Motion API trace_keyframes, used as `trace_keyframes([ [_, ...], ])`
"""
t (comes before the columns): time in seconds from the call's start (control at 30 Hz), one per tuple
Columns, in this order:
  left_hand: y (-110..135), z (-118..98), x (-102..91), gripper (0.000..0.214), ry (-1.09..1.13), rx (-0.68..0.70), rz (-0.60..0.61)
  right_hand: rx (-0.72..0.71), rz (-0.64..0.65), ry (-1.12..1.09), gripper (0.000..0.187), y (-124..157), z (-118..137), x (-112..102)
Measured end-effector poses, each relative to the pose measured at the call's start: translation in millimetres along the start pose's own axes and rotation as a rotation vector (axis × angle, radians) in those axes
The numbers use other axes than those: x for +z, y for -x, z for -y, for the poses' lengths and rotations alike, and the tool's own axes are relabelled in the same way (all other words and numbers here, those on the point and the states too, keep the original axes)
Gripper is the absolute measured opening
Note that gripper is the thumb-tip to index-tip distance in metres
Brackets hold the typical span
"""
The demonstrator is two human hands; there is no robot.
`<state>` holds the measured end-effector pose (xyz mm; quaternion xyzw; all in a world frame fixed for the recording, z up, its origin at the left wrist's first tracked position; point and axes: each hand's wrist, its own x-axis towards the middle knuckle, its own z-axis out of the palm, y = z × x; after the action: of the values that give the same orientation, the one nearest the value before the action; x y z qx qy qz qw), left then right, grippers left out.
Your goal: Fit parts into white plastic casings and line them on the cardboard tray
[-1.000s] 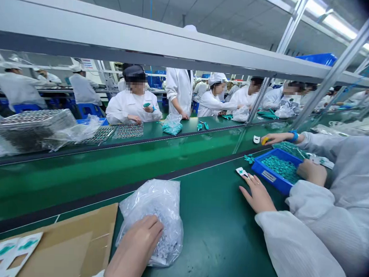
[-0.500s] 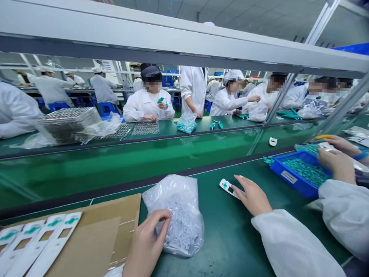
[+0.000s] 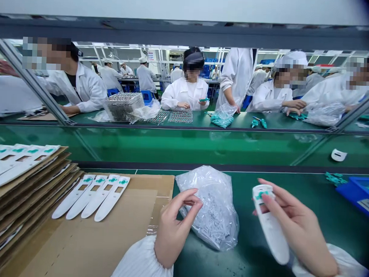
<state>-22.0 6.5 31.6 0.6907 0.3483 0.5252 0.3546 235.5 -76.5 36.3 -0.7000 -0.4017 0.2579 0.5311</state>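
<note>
My right hand holds a long white plastic casing with a teal mark near its top, lifted above the green table. My left hand is pinched, thumb and forefinger together, at the near edge of a clear plastic bag full of small pale parts. Whether a part sits in the pinch I cannot make out. Several matching white casings lie side by side on a cardboard sheet to the left.
Stacked cardboard sheets with more casings rise at the far left. A green conveyor belt carrying one white piece runs across. A blue bin sits at the right. People in white coats work beyond the belt.
The view swung left, away from the neighbour's blue bin. My right hand picked the white casing off the table and raised it. My left hand moved from resting on the bag into a pinch.
</note>
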Motion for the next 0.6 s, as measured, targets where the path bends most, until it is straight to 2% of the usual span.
trace_keyframes([
  [0.03,0,-1,-0.4,0.02,-0.009,0.024,-0.013,0.052,0.139,-0.122,0.07,7,13,16],
  [0.13,-1,-2,-3.7,0.012,-0.035,0.063,-0.037,0.071,0.359,-0.345,0.057,18,35,65],
  [0.23,-5,-2,-7.8,0.01,-0.037,0.086,-0.036,0.066,0.45,-0.453,0.048,21,31,95],
  [0.4,-8,-3,-8.2,0.018,-0.077,0.116,0.023,0.087,0.456,-0.434,0.053,30,17,106],
  [0.6,-4,1,-5.6,0.019,-0.01,-0.02,0.016,0.081,0.445,-0.381,0.056,33,17,104],
])
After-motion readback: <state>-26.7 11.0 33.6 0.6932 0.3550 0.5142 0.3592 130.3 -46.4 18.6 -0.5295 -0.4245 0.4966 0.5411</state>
